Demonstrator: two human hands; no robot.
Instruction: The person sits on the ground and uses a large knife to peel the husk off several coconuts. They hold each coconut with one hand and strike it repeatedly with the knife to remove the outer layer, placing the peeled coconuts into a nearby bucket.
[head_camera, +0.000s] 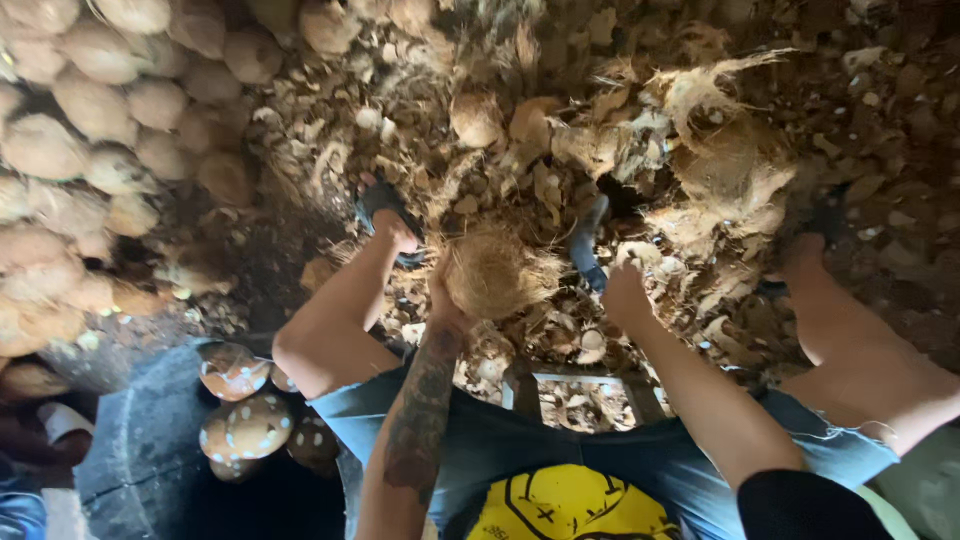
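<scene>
Left hand (445, 300) gripped a fibrous coconut (490, 275) from its left side, fingers closed on the husk. Right hand (622, 295) was clenched around a dark curved blade (588, 245), just right of the coconut. Coconut sat between the knees, above husk litter (700, 190). Husked coconuts (90, 140) piled at left; peeled ones lay in a black tub (140, 440).

L fingers (441, 300) hidden behind coconut (492, 274) | blade (585, 245) blurred
</scene>
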